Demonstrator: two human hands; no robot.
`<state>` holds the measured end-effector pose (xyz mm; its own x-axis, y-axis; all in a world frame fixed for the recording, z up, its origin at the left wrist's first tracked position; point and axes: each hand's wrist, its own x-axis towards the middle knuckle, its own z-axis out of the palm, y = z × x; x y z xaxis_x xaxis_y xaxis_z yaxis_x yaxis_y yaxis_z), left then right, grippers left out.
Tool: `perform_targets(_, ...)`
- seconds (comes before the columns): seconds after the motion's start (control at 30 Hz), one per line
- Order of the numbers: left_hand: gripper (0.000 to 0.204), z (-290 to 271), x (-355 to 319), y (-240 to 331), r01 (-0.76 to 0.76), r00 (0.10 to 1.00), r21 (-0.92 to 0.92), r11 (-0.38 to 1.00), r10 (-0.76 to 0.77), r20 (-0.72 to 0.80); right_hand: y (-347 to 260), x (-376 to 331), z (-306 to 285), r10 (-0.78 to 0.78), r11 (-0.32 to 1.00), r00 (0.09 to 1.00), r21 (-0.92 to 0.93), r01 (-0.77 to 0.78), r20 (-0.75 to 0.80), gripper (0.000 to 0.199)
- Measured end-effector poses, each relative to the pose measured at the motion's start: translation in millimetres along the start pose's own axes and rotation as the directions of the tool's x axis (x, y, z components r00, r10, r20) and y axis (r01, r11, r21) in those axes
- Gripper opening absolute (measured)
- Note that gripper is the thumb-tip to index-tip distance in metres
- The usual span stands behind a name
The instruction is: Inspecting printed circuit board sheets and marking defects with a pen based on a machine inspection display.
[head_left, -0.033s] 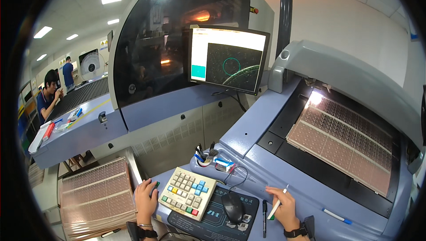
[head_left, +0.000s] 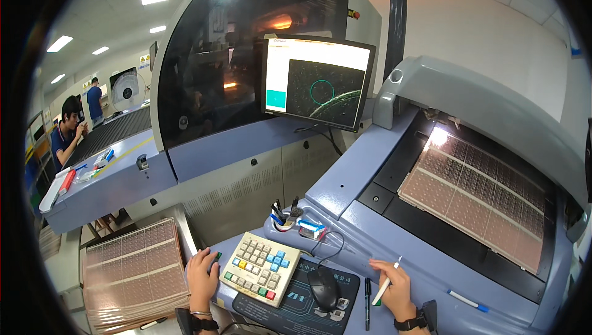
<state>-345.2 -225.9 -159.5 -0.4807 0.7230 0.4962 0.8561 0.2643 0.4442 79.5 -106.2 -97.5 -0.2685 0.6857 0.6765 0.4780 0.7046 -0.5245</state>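
My left hand lies on the console edge just left of a cream keypad, fingers stretched out and holding nothing. A small green item shows by its fingertips. My right hand is closed round a slim white pen, tip pointing up. Beside that hand a black pen lies at the right edge of a dark mat. A black mouse sits on the mat between my hands, untouched.
A monitor shows a green circle and a curved line. Rightward, a brown patterned panel lies lit under the grey machine hood. Stacked similar panels stand at left. A brush cup and white-blue marker are nearby. Two people appear far left.
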Motion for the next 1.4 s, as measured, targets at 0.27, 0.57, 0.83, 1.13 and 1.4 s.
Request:
perform_targets(0.27,0.031,0.0,-1.1,-2.0,0.0,1.0,-0.009,1.0,0.0,-0.009,2.7,-2.3,1.4,0.011,0.999,1.0,0.051,-0.01,-0.015,0.025)
perform_targets(0.57,0.031,0.5,0.0,-2.9,0.01,1.0,-0.004,1.0,-0.01,0.0,2.7,-1.9,3.7,0.021,0.999,1.0,0.046,-0.02,-0.019,0.024)
perform_targets(0.83,0.031,-1.3,0.0,-0.8,0.02,1.0,-0.021,1.0,-0.02,-0.005,4.4,-3.4,5.2,0.012,1.0,0.999,0.006,-0.012,-0.03,0.025)
perform_targets(1.13,0.026,2.2,-1.8,-4.1,-0.001,1.0,-0.015,1.0,0.001,-0.014,5.8,-4.7,6.2,0.02,1.0,1.0,0.013,-0.02,-0.017,0.023)
perform_targets(1.4,0.026,0.9,-0.1,-2.9,-0.004,1.0,0.01,1.0,0.004,-0.009,4.2,-2.4,4.4,0.02,1.0,1.0,0.008,-0.02,-0.011,0.023)
